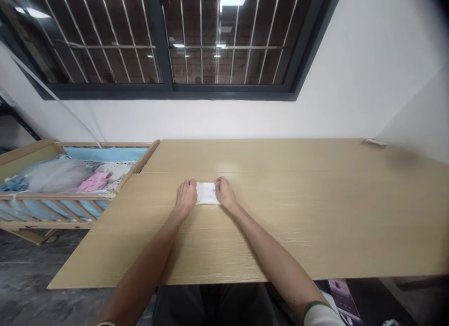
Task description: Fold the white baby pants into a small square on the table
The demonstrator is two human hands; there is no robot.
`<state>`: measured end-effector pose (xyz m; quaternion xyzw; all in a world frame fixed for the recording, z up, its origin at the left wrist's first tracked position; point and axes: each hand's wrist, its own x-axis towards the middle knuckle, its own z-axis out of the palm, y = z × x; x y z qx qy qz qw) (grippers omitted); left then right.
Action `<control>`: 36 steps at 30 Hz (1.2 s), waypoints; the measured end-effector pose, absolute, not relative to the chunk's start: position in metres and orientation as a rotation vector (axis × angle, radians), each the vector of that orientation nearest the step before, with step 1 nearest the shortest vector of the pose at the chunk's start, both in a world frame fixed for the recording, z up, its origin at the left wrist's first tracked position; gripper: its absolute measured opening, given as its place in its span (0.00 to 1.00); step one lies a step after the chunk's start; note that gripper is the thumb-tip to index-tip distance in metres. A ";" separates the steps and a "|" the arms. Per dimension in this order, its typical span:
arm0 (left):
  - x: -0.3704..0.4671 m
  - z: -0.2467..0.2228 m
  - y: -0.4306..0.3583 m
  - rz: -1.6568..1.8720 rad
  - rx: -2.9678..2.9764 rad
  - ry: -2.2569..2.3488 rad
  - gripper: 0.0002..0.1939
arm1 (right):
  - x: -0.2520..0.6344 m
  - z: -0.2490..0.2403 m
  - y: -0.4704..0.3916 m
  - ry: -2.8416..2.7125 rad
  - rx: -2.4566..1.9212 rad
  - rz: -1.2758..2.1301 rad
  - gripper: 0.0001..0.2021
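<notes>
A small white folded cloth [206, 193] with faint markings lies on the wooden tabletop [298, 213], in the middle of the head view. My left hand [187, 194] grips its left edge with the fingers curled. At the opposite edge, my right hand [224, 191] pinches the cloth between thumb and fingers. Both hands rest close to the table surface. The cloth's side edges are partly hidden under my fingers.
On the left stands a wooden crib [70, 197] with blue lining, a pink cloth [95, 181] and other bedding inside. A small flat object [374, 142] lies at the table's far right. Behind the table are a white wall and a barred window [224, 50].
</notes>
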<state>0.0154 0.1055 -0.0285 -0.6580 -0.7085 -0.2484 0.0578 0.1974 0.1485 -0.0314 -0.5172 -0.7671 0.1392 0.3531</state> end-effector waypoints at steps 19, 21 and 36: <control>0.029 -0.057 0.082 -0.791 -2.429 -1.914 0.40 | 0.178 -0.033 0.111 -2.585 -1.077 0.078 0.32; 0.023 -0.060 0.083 -0.774 -2.377 -1.960 0.40 | 0.183 -0.030 0.111 -2.553 -1.127 0.107 0.31; -0.004 -0.020 0.080 -0.865 -2.288 -1.760 0.36 | 0.218 -0.006 0.112 -2.464 -1.059 0.173 0.30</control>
